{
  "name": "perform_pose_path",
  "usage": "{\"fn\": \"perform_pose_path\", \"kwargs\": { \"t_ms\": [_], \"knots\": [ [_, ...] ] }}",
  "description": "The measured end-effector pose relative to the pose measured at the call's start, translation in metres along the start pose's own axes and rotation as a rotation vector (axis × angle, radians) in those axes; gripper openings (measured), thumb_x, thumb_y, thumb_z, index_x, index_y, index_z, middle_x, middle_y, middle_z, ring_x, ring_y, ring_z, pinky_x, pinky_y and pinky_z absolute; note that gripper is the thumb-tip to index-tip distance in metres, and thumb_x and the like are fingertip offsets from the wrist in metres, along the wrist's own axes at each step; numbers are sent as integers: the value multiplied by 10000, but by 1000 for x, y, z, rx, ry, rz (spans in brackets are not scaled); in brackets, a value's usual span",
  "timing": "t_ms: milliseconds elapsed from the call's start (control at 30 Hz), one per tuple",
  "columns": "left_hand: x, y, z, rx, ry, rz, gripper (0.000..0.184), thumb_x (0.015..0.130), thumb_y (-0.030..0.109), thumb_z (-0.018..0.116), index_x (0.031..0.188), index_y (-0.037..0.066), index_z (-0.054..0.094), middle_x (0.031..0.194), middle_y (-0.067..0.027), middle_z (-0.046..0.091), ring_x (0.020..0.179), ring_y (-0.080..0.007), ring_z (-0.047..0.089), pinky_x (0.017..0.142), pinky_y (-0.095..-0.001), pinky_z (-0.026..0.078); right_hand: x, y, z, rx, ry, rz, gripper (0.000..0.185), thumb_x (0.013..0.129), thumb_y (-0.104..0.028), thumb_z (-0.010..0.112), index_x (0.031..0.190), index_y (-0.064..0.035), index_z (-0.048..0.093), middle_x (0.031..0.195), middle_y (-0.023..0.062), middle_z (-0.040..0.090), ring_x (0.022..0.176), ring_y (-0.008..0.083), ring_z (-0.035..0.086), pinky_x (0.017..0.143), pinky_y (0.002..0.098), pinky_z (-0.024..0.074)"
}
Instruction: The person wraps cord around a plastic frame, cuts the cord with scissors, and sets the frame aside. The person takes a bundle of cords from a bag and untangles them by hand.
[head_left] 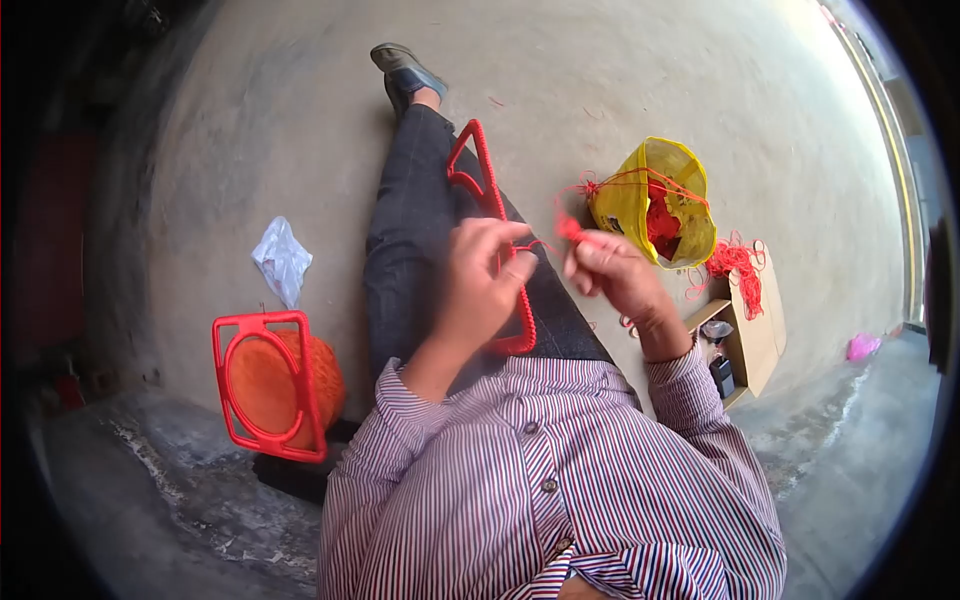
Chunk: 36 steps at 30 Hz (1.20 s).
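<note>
A red frame (527,315), its bars closely wrapped in cord, rests across my lap and thigh. My left hand (484,280) is curled at the frame's near half, thumb and fingers around its bar. A red strand runs from there toward my right hand (617,268). That hand is closed on a small bundle of red cord (569,228), which sticks out past the fingertips and is blurred. My hands are apart, with the strand between them.
Right of my leg lies a yellow bag (627,203) containing red cord. Beside it, a cardboard box (763,335) has loose red cord (741,268) on it. On the left are another red frame (314,400), an orange round object (265,385) and a plastic bag (283,258).
</note>
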<state>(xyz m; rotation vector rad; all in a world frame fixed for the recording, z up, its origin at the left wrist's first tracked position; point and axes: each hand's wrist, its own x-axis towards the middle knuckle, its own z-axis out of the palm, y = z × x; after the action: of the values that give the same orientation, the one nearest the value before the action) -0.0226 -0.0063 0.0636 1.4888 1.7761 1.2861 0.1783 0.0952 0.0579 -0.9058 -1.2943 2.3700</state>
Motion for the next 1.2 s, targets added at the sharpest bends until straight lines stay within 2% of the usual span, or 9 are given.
{"fn": "perform_pose_path", "kwargs": {
  "t_ms": [67,200,267,367,467,533,633,867,1200],
  "knots": [
    [8,17,3,-108,-169,126,175,892,135,655,1033,38,687,1158,-85,591,1048,-221,585,957,-344,441,1,-5,23,102,-234,49,379,971,-305,546,864,40,660,704,53,605,613,118,548,551,245,408],
    [16,36,-7,-1316,-177,-395,183,974,167,561,1113,77,639,974,-96,630,973,-232,607,973,-413,454,8,-6,30,166,-378,30,470,966,-408,531,960,46,653,669,34,558,569,99,480,521,234,358],
    [28,12,-30,-1751,-280,-269,177,986,169,536,1115,86,624,771,-33,533,702,-124,506,757,-330,461,16,-6,11,195,-389,16,424,955,-388,567,1051,19,641,630,-25,472,536,64,413,503,214,324],
    [25,-6,-62,-1142,55,-226,146,940,134,596,1063,71,645,749,-11,512,654,-119,486,702,-301,447,33,0,-16,431,-143,-155,266,938,-231,615,1080,-7,642,657,-45,458,557,46,397,554,207,376],
    [7,-26,-56,11,-103,0,136,854,8,621,973,41,678,793,-39,567,726,-171,571,714,-320,484,49,5,-14,-2,-37,-78,172,894,-152,675,1002,-17,684,766,-17,575,731,93,560,753,249,483],
    [-8,-24,-34,259,-262,50,173,761,-69,633,898,26,683,848,-124,620,796,-267,643,719,-351,517,60,20,-2,-215,-64,-106,171,856,-129,725,966,0,706,931,28,649,914,146,616,853,286,483],
    [-21,-20,2,158,-119,-127,179,758,-41,646,919,22,596,848,-161,618,791,-365,634,691,-428,510,65,26,12,-649,-186,-143,222,869,-154,717,1012,15,697,956,34,635,949,168,603,904,307,456],
    [-8,-25,5,282,0,12,130,767,-53,647,850,5,565,798,-145,616,702,-310,640,636,-371,518,55,14,1,-87,-104,254,308,986,-331,561,996,-55,699,731,-53,533,644,49,442,569,186,347],
    [-6,-22,1,209,140,132,171,719,-99,649,831,22,604,898,-115,612,841,-272,629,765,-341,511,55,18,-19,-259,166,-291,155,906,-173,614,888,-32,676,1057,53,641,915,109,574,831,268,457]
  ]
}}
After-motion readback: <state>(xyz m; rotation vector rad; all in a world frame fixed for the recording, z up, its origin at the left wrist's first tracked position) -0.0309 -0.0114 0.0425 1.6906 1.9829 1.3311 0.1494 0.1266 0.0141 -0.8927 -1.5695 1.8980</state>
